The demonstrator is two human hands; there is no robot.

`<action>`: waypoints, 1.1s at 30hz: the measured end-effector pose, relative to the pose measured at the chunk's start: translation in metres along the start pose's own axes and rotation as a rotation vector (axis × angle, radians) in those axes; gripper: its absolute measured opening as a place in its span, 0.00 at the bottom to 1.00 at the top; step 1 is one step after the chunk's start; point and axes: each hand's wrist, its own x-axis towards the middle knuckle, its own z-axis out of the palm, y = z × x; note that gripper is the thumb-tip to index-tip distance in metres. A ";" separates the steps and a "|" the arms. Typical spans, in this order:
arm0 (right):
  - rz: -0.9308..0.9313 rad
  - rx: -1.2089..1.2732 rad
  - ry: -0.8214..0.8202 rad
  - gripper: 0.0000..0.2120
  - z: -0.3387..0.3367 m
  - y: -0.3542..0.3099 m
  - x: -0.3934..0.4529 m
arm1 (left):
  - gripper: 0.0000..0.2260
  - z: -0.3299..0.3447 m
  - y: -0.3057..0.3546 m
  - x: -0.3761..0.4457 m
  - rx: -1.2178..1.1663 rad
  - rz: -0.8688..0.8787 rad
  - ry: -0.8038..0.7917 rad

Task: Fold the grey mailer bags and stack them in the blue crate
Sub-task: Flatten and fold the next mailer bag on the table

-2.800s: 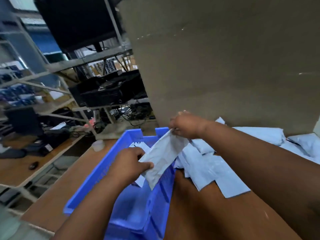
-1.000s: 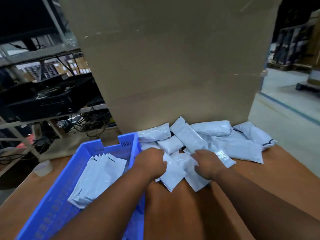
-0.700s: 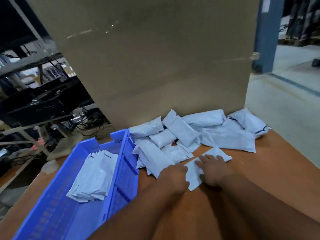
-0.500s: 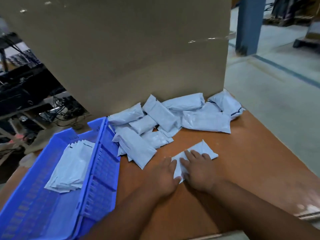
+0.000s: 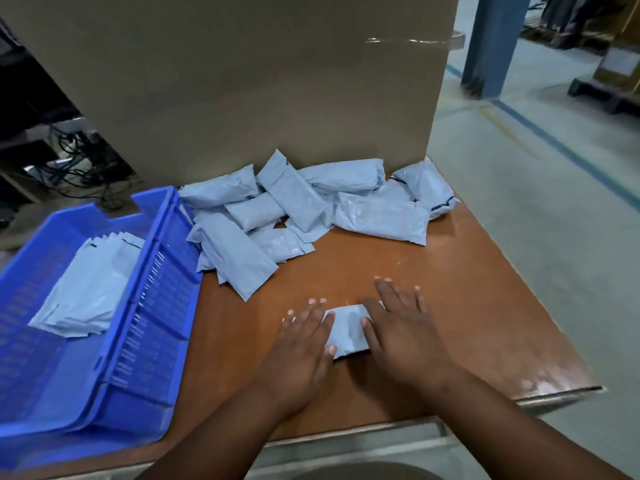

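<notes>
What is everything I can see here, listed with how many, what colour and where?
mailer bag being folded: one, grey, on the table under both hands
loose mailer bags: a pile, count unclear, grey, at the foot of the cardboard box
stacked mailer bags: one stack, grey, inside the crate
crate: one, blue, table's left side
cardboard box: one, brown, behind the pile
table: one, brown
left hand: flat, pressing
right hand: flat, pressing

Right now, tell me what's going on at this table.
A person is folding grey mailer bags. Both the left hand and the right hand press flat on one mailer bag lying on the wooden table. A loose pile of bags waits against the cardboard box. The blue crate, to the left, already holds a stack of bags.
</notes>
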 end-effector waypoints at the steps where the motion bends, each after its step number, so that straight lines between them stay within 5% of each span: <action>1: -0.004 -0.023 -0.023 0.21 0.001 0.003 0.006 | 0.28 -0.002 0.007 0.009 -0.017 0.003 0.008; 8: -0.040 -0.051 -0.231 0.32 0.034 0.019 0.016 | 0.32 0.022 0.039 0.058 -0.047 -0.078 -0.094; 33: -0.037 -0.082 -0.270 0.33 0.032 0.010 0.018 | 0.31 0.018 0.033 0.038 0.047 -0.107 -0.057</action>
